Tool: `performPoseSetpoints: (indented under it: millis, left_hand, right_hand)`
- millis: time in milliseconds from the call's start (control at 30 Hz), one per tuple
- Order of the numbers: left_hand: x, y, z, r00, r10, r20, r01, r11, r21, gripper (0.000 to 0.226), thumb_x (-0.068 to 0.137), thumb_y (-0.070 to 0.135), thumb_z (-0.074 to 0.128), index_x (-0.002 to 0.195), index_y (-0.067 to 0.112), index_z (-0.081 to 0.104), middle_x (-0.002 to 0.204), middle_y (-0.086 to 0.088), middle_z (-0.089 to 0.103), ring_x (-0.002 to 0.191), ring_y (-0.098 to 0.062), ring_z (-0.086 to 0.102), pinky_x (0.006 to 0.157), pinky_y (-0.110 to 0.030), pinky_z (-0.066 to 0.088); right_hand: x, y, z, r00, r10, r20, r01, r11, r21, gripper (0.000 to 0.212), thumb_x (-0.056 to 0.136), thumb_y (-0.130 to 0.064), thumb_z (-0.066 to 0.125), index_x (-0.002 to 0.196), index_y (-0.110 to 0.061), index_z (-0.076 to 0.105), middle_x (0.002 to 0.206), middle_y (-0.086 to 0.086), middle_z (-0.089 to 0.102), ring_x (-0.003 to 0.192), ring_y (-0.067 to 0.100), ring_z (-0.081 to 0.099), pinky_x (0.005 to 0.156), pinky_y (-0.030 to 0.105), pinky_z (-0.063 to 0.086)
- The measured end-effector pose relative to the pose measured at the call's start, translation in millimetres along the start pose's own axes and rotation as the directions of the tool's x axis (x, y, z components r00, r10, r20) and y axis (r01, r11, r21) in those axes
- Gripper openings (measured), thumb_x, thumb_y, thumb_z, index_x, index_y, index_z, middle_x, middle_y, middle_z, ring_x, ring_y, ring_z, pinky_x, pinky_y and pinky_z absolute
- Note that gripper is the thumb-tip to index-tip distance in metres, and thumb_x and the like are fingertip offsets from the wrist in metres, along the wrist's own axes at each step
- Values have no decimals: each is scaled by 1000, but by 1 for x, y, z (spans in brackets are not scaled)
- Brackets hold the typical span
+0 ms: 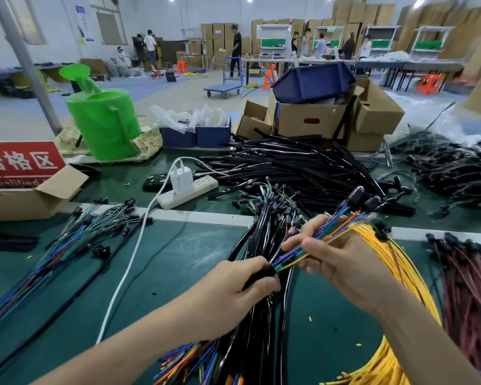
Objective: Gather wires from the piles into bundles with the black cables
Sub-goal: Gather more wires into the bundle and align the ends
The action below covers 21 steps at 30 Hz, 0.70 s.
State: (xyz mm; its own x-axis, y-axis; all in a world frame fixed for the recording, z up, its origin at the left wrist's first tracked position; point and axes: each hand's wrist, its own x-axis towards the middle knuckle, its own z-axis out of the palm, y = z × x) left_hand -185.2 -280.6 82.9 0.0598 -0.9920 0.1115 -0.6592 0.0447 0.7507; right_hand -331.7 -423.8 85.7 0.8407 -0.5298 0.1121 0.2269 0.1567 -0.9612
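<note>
My left hand (233, 290) grips the black sleeved end of a cable (261, 272) from which blue, green, orange and yellow wires (336, 232) fan out up and to the right. My right hand (342, 259) pinches those coloured wires a little past the sleeve. Under both hands lies a pile of black cables with coloured wire ends (264, 234). A heap of yellow wires (406, 273) runs along the right of my right hand. Dark red wires (472, 290) lie at the far right. A blue-green wire bundle (75, 240) lies at the left.
A heap of black tubes (303, 165) lies behind the piles. A white power strip (189, 190) with a charger and white cord sits mid-table. A green watering can (106, 120), cardboard boxes (317, 118) and blue bins (195, 134) stand at the back; people work far behind.
</note>
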Motion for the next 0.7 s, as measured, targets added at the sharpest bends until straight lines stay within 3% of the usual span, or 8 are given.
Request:
performPoseSetpoints:
  millis: [133, 233, 300, 533, 700]
  left_hand:
    - [0, 0, 2, 1000, 10, -21, -9, 999, 31, 39, 89, 45, 43, 98, 11, 60, 77, -16, 57, 71, -29, 49, 70, -46, 42]
    - [-2, -3, 4, 999, 39, -27, -38, 999, 24, 16, 96, 37, 48, 91, 24, 55, 69, -8, 52, 63, -23, 45, 63, -39, 41]
    - [-2, -5, 4, 998, 55, -5, -55, 998, 23, 12, 98, 31, 49, 86, 29, 51, 62, 3, 46, 56, -12, 39, 56, -32, 36]
    - [-1, -5, 5, 999, 40, 20, -38, 996, -76, 25, 98, 24, 49, 94, 1, 56, 54, 12, 40, 50, -8, 36, 51, -22, 31]
    - [4, -3, 6, 1000, 25, -10, -25, 999, 28, 8, 94, 28, 56, 92, 22, 59, 65, 7, 55, 57, -9, 47, 56, -28, 42]
  right_hand:
    - [-4, 6, 7, 998, 0, 62, 1, 1000, -18, 20, 70, -3, 75, 74, -21, 66, 83, 17, 71, 59, 21, 64, 56, 24, 52]
    - [-4, 8, 9, 998, -62, -6, 61, 996, -61, 15, 67, -6, 74, 73, -17, 65, 79, 17, 71, 56, 21, 64, 53, 23, 52]
    - [-5, 10, 8, 994, -106, -39, 102, 990, -101, 15, 67, -7, 70, 78, -7, 59, 77, 18, 70, 55, 22, 64, 53, 24, 51]
    - [-8, 13, 14, 971, -218, -98, 193, 956, -220, 22, 68, -5, 70, 80, 3, 53, 72, 11, 71, 53, 16, 62, 54, 22, 52]
    - [-9, 16, 18, 949, -271, -162, 223, 938, -264, 16, 73, 5, 71, 77, -1, 56, 70, 12, 69, 52, 17, 62, 54, 22, 52]
